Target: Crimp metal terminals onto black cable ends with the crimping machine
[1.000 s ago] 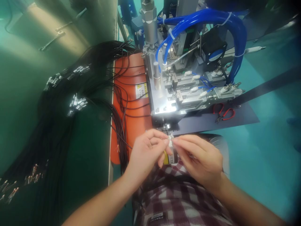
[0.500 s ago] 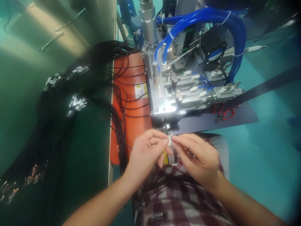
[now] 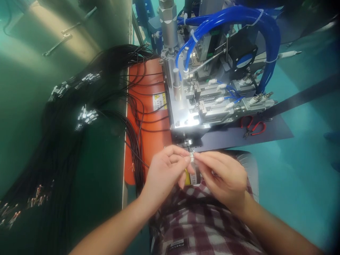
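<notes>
My left hand (image 3: 167, 166) is closed in a pinch in front of the machine's lower edge. Facing it, my right hand (image 3: 223, 173) pinches too, thumb against forefinger. A thin wire (image 3: 192, 157) spans the small gap between both sets of fingertips; its details are too small to make out. Just beyond the fingertips sits a small metal fitting (image 3: 188, 142) of the machine (image 3: 186, 120). Below the hands a yellow and black label (image 3: 195, 178) shows in part.
Black cables (image 3: 136, 156) cross the orange plate (image 3: 148, 141) on the left. Bundles with shiny metal ends (image 3: 86, 117) lie on the green table (image 3: 106, 198). Red-handled pliers (image 3: 252, 128) rest on the dark board (image 3: 276, 132). Blue hoses (image 3: 236, 17) arch over the machine.
Both hands keep their pinch in nearly the same place. The right hand's fingertips have shifted very slightly; the view has moved a touch.
</notes>
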`<state>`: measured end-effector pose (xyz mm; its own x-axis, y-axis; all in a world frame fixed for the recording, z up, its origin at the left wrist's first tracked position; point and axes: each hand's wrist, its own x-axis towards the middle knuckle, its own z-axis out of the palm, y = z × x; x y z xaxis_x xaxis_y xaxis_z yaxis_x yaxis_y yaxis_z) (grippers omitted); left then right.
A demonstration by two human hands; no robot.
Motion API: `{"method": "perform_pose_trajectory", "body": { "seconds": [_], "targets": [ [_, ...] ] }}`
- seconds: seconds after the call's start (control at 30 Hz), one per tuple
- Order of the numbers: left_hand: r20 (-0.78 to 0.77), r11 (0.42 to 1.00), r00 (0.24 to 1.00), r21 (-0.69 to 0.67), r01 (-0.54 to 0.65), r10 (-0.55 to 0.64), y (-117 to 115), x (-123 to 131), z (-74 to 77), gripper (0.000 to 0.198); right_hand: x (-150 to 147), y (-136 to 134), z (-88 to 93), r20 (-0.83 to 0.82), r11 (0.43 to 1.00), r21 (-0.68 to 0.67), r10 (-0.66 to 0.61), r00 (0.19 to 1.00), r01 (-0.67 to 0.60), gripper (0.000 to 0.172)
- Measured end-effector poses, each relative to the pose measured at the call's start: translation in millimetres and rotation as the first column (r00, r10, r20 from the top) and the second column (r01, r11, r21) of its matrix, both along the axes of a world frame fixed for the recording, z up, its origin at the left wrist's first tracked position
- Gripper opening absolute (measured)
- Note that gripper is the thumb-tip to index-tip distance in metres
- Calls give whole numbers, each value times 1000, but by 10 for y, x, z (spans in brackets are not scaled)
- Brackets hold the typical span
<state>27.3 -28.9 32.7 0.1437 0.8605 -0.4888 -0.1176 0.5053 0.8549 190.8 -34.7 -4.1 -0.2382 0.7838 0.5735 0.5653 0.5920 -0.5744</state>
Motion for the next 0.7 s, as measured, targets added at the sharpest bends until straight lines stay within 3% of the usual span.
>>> {"method": "perform_pose_trajectory", "body": {
  "seconds": [0.27, 0.4, 0.5, 0.7],
  "targets": [
    [15, 1000, 1000, -2, -3, 3, 2, 6, 0, 13, -1, 2, 0, -27, 1000, -15, 21, 999, -21, 25],
    [17, 1000, 1000, 4, 2, -3, -6, 7, -3, 12, -26, 4, 26, -143, 991, -120, 43, 989, -60, 23],
    [12, 1000, 1000, 12, 11, -11, -14, 10, -4, 12, -59, 4, 39, -273, 975, -219, -23, 962, -39, 19],
    [21, 999, 1000, 22, 23, -24, -27, 21, 3, 10, -111, 22, 75, -361, 869, -492, -138, 922, -63, 7]
  ]
}}
